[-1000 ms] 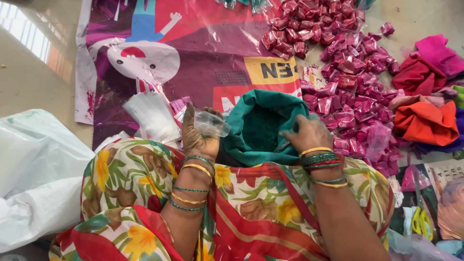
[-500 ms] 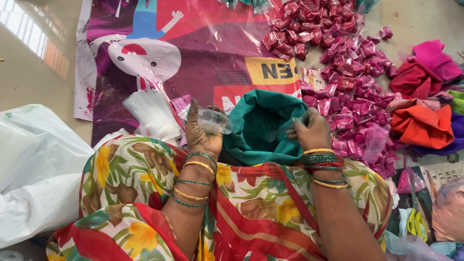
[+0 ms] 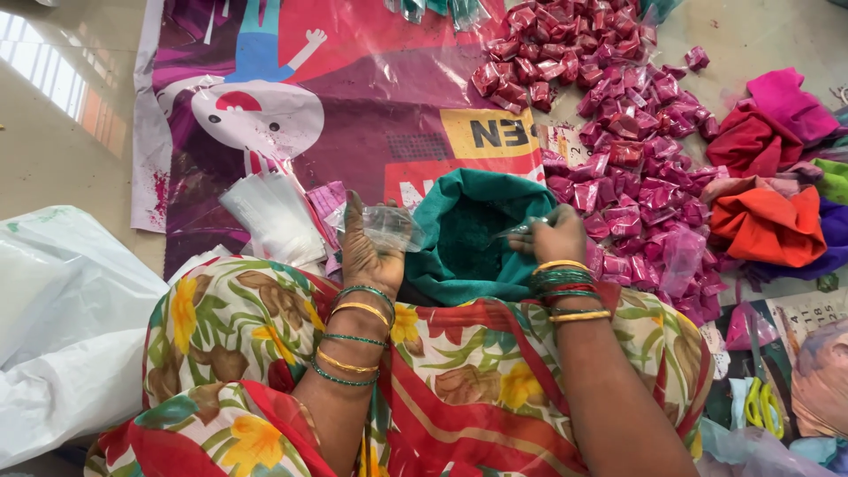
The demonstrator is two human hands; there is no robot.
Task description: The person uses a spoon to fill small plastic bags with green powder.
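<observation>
The left hand (image 3: 369, 256) pinches a small clear plastic bag (image 3: 389, 225) in its grip, just beside the open teal cloth sack (image 3: 468, 234) on the lap. The right hand (image 3: 555, 237) — at the sack's right edge — closes on something small and glinting, too unclear to name; pink packets (image 3: 618, 115) lie beyond.

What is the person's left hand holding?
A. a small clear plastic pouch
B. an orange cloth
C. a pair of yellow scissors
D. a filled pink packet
A: the left hand pinches a small clear plastic pouch beside the open teal cloth bag.
</observation>
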